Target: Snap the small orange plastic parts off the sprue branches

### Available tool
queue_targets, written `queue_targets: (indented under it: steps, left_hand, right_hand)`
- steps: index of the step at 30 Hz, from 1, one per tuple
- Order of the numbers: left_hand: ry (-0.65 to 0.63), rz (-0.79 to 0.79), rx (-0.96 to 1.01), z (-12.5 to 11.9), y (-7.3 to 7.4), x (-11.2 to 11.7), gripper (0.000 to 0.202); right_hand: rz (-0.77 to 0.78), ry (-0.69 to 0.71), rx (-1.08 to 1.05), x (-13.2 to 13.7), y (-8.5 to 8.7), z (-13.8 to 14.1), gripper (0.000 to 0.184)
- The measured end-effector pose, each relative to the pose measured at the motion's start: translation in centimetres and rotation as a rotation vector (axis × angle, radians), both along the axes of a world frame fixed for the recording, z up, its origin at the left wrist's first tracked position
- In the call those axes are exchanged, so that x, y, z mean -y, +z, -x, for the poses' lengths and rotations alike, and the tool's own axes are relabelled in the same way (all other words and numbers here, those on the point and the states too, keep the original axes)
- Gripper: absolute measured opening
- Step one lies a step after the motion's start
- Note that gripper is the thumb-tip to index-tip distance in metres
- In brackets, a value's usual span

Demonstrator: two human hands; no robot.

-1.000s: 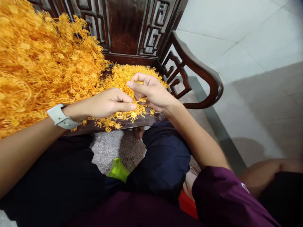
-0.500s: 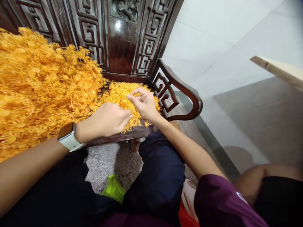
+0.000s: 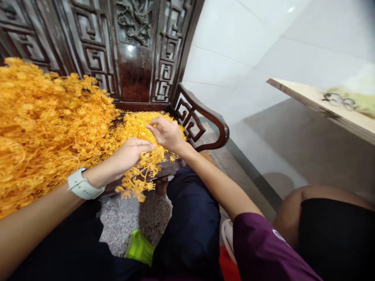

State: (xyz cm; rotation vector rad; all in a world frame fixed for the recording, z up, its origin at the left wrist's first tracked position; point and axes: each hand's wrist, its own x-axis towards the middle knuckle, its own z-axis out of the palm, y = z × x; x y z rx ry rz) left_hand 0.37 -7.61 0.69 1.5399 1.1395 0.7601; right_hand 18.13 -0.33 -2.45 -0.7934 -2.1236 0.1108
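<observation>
My left hand (image 3: 129, 154), with a pale watch strap (image 3: 83, 185) at its wrist, is closed on a branched yellow-orange plastic flower sprig (image 3: 139, 177). The sprig hangs below the hand, past the bench's front edge. Just to the right, my right hand (image 3: 166, 134) is closed, thumb and forefinger curled toward each other; what sits between the tips is too small to make out. Under and behind both hands spreads a low pile of small yellow flower pieces (image 3: 137, 121). A much taller heap of tangled yellow flower sprigs (image 3: 52, 128) fills the left side.
The dark carved wooden bench has a lattice back (image 3: 134, 74) and a curved armrest (image 3: 219, 128) to the right. A wooden board (image 3: 316, 97) juts in at the right, with glasses (image 3: 340, 99) on it. Another person's bare knee (image 3: 290, 210) is at lower right.
The view has swung right. My left hand has turned, and the flower sprig now shows hanging beneath it. My right hand stays curled close by.
</observation>
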Motion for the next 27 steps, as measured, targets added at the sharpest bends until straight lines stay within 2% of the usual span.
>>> queue_targets:
  steps: [2,4,7,9,10,12,14,17,20,23,27]
  left_hand:
    - [0.094,0.133,0.098,-0.3,-0.1,0.0,0.04]
    - [0.113,0.165,0.102,-0.2,0.1,0.4,0.038]
    - [-0.032,0.05,0.008,0.7,0.7,1.9,0.045]
    - [-0.104,-0.085,-0.08,1.7,0.9,2.7,0.051]
    - [-0.108,-0.142,-0.119,2.1,0.9,2.9,0.051]
    - [-0.082,-0.21,-0.171,3.0,0.4,2.6,0.051]
    - [-0.037,-0.213,-0.179,3.8,-0.5,1.8,0.05]
    - [0.055,-0.093,-0.125,4.3,-1.8,0.7,0.044]
    - [0.103,0.032,-0.027,4.1,-2.5,0.1,0.038]
    - [0.116,0.066,0.043,3.6,-2.9,-0.3,0.037]
    - [0.132,0.008,0.039,3.2,-3.3,-0.9,0.035]
  right_hand:
    - [0.017,-0.031,0.06,-0.8,0.1,0.2,0.028]
    - [0.066,-0.078,0.114,-2.1,0.1,-0.5,0.024]
    - [0.172,-0.25,0.066,-4.3,-0.4,-3.9,0.021]
    - [0.232,-0.392,-0.077,-5.1,-1.5,-6.8,0.02]
    - [0.272,-0.408,-0.129,-5.4,-2.3,-8.0,0.021]
    - [0.331,-0.395,-0.167,-5.6,-3.8,-9.6,0.023]
    - [0.356,-0.342,-0.187,-5.7,-4.6,-10.1,0.025]
    - [0.402,-0.179,-0.286,-6.2,-4.1,-9.3,0.033]
    - [0.445,-0.046,-0.333,-6.7,-3.0,-8.1,0.04]
    - [0.46,-0.033,-0.295,-6.9,-2.9,-6.9,0.038]
    - [0.498,-0.006,-0.287,-5.9,-3.0,-5.0,0.037]
